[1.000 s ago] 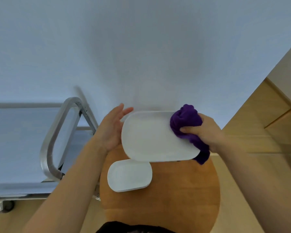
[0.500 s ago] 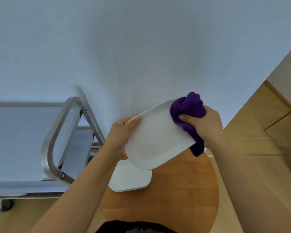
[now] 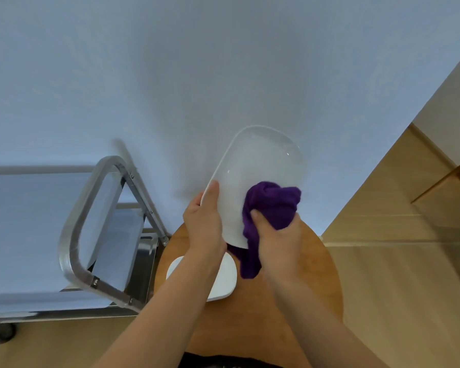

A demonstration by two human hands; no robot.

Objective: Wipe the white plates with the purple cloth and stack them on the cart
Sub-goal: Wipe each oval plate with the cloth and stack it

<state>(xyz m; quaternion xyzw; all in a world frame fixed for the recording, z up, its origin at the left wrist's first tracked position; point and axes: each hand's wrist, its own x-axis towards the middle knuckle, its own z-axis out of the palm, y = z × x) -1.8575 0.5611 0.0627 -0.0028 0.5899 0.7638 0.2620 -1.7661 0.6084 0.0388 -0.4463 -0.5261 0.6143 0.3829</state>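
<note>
Fingers of the left hand [image 3: 205, 221] grip the tilted white oblong plate [image 3: 258, 176] above the round wooden table [image 3: 298, 301]; the right hand [image 3: 276, 240] clutches the purple cloth [image 3: 271, 205] against it. A forearm partly hides a second white plate [image 3: 223, 282] on the table.

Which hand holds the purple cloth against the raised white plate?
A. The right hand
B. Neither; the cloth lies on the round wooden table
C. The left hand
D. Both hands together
A: the right hand grips the bunched purple cloth against the raised white rounded-rectangular plate, while the left hand only holds the plate's edge.
</note>
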